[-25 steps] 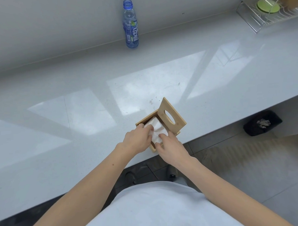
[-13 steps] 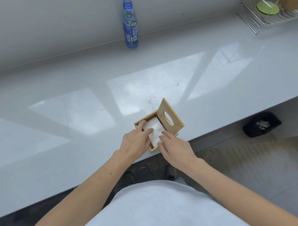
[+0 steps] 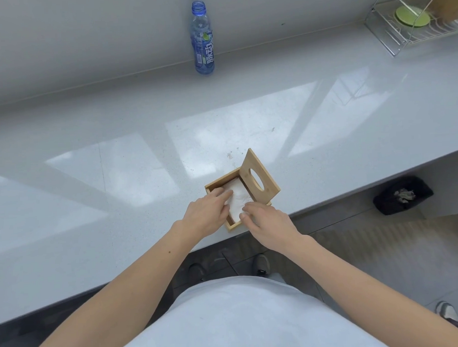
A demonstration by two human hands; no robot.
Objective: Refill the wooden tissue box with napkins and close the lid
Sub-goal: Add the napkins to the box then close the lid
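A wooden tissue box [image 3: 215, 184] stands near the front edge of the white counter. Its lid [image 3: 259, 178], with an oval slot, is swung up on the right side. White napkins [image 3: 238, 198] lie flat inside the box. My left hand [image 3: 204, 213] rests over the box's left wall, its fingers spread and pressing on the napkins. My right hand [image 3: 266, 222] lies at the near end of the box, fingertips flat on the napkins' near edge. Neither hand grips anything.
A blue water bottle without a cap [image 3: 202, 40] stands against the back wall. A wire rack [image 3: 390, 40] with a green plate [image 3: 411, 19] sits at the far right. A black bin [image 3: 402, 194] is on the floor below the counter edge [image 3: 354, 194].
The napkins have gone from bunched up above the rim to lying flat in the box. Both hands have opened and now press down on them.
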